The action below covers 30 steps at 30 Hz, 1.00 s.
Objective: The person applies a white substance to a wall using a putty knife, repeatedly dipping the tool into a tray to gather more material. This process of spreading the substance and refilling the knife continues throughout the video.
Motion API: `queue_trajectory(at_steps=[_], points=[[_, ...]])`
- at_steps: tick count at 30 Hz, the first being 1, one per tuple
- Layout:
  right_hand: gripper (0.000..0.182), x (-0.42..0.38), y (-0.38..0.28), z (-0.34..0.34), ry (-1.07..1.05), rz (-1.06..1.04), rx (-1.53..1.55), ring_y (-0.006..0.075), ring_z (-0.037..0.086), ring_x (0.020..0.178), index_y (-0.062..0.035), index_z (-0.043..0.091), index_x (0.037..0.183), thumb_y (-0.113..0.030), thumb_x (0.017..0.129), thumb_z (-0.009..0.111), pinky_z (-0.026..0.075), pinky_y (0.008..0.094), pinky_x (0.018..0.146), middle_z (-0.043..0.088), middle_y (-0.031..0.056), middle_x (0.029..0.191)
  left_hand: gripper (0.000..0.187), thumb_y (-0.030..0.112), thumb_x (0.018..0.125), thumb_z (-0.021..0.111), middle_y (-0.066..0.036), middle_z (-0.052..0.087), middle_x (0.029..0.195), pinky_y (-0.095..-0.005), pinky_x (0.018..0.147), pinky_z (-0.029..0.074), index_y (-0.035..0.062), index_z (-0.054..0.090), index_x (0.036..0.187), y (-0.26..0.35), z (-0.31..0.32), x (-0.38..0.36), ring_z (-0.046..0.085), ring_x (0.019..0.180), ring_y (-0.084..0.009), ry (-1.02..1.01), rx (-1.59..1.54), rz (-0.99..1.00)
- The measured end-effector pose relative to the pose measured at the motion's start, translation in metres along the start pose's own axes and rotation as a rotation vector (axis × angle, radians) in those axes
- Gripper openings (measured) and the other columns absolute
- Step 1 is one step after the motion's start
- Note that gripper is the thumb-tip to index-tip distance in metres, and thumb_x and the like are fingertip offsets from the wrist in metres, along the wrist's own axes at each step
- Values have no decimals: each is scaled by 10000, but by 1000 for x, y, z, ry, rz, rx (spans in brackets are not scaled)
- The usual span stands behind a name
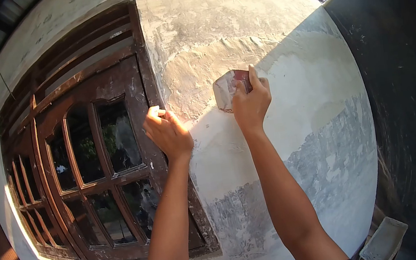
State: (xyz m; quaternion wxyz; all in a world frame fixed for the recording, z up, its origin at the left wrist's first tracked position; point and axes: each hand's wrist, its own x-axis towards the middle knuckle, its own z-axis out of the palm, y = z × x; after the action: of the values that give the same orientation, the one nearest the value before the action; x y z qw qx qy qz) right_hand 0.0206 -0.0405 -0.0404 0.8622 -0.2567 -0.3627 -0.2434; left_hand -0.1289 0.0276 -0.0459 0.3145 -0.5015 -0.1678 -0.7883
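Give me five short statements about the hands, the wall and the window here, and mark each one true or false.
1. The right hand holds a flat scraper against the wall. True.
2. The left hand grips a paintbrush. False: it holds no brush and rests by the window frame.
3. The window frame is dark brown wood. True.
4. Both hands hold the scraper. False: only the right does.
5. The wall is evenly painted. False: it is patchy, with rough plaster.
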Motion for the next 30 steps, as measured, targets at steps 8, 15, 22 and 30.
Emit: queue_trajectory(at_steps=[8, 15, 22, 30], points=[[486, 6, 20, -7, 27, -6, -51, 305, 591, 831, 4, 569, 1259, -32, 781, 650, 436, 401, 789, 548, 155, 921, 277, 238, 938, 412, -149, 499, 1003, -466, 894, 327, 15, 441, 1100, 4, -1, 2, 464, 1011, -338, 5, -3, 9], [489, 7, 15, -1, -36, -25, -161, 272, 588, 802, 26, 549, 1273, 0, 792, 631, 410, 416, 776, 550, 126, 938, 297, 223, 948, 408, -153, 500, 1023, -464, 903, 335, 4, 434, 1146, 4, -3, 0, 472, 1015, -340, -14, 40, 12], [511, -10, -6, 33, -302, -176, -27, 325, 563, 860, 49, 510, 1301, -11, 806, 620, 438, 422, 798, 538, 182, 962, 259, 231, 913, 448, -151, 492, 1013, -480, 868, 331, 20, 454, 1062, -1, 1, 0, 462, 1003, -345, 34, -14, 7], [506, -3, -14, 24, -158, -149, 34, 315, 533, 891, 44, 485, 1325, -19, 834, 592, 424, 414, 806, 516, 181, 1009, 285, 203, 939, 414, -156, 499, 1018, -459, 881, 337, -2, 432, 1137, 1, -1, -1, 472, 1000, -339, 0, 48, 1]])
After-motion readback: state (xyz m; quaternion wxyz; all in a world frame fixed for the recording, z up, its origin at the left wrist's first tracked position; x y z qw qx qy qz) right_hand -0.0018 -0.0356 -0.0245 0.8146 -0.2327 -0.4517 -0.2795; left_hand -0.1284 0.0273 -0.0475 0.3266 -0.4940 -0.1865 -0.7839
